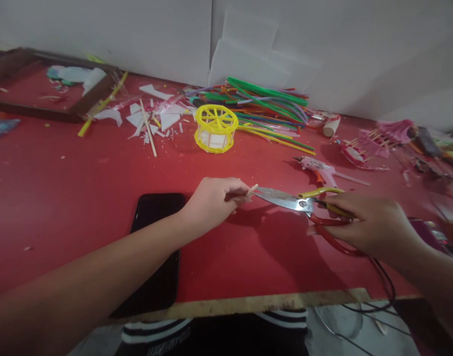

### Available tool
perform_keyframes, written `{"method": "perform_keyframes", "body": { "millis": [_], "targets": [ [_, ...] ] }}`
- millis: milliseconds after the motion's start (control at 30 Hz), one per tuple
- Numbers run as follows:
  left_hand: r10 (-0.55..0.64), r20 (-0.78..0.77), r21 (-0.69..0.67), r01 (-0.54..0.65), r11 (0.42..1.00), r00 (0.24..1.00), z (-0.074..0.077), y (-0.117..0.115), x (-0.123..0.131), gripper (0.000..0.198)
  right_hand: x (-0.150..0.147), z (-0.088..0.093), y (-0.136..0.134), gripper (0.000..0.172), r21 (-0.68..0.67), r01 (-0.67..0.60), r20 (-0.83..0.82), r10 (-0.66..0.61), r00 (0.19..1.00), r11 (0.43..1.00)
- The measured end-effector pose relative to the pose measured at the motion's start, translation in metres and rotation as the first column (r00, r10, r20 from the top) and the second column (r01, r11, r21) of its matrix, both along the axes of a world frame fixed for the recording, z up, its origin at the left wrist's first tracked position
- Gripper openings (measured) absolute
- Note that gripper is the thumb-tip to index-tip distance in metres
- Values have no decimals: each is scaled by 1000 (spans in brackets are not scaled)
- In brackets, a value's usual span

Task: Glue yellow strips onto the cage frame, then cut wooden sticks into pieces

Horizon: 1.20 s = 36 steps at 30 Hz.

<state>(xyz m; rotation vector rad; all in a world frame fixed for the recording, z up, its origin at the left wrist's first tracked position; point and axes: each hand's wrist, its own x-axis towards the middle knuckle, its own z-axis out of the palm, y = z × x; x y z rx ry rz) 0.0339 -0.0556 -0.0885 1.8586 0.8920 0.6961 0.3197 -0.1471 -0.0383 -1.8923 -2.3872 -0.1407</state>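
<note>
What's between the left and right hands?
The blades of the scissors, held by the right hand, tips at a small stick pinched in the left hand. Shows in the head view.

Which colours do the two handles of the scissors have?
One yellow handle and one red handle, visible in the head view.

No readable text; only blurred, illegible lettering (169, 344) on the dark clothing (211, 341)

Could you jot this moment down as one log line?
left hand: pinching small stick | right hand: holding scissors, tips by the stick | beyond: yellow-rimmed drum-shaped piece, pink glue gun
</note>
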Motion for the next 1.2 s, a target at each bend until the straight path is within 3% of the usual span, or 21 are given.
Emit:
{"method": "perform_keyframes", "body": {
  "millis": [167, 533, 800, 933, 1200],
  "targets": [
    [12, -16, 11, -12, 1000, 1000, 3, 0, 0, 12, -3, -1, 2, 51, 7, -40, 40, 40, 998, 999],
    [18, -67, 26, -16, 1000, 998, 9, -1, 0, 17, -8, 0, 5, 61, -10, -12, 51, 13, 999, 1000],
    [8, -60, 22, -7, 1000, 998, 11, -1, 0, 16, -10, -1, 6, 63, -7, -47, 48, 48, 998, 999],
    [8, -64, 15, -7, 1000, 998, 9, 0, -1, 18, -8, -4, 7, 54, -25, -110, 81, 111, 990, 994],
    [5, -71, 39, -2, 999, 997, 8, 1, -2, 15, -2, -10, 11, 59, 82, -247, 181, 229, 957, 966]
  ]
}}
